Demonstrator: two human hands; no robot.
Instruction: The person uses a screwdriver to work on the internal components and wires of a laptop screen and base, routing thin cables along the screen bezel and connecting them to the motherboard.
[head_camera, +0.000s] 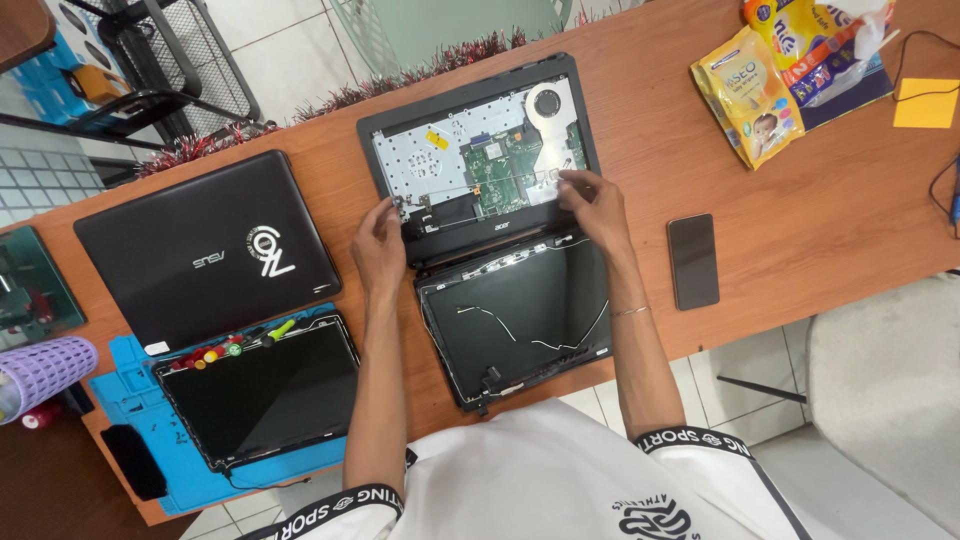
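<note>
Opened laptop base (480, 150) (green board exposed) is pinched at both hinge corners: left hand (378, 243) on left hinge, right hand (592, 203) on right.

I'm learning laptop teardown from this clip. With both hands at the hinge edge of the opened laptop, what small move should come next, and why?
Probably lift the left hinge bracket free. The left hand pinches at it, the right hand steadies the opened laptop base, and the emptied lid shell already lies flat.

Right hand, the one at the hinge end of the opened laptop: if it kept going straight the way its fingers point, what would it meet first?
The right hand points up and left across the opened laptop base. Its fingertips already rest at the silver bracket; straight on, it would likely meet the green circuit board first, though height is hard to judge.
</note>
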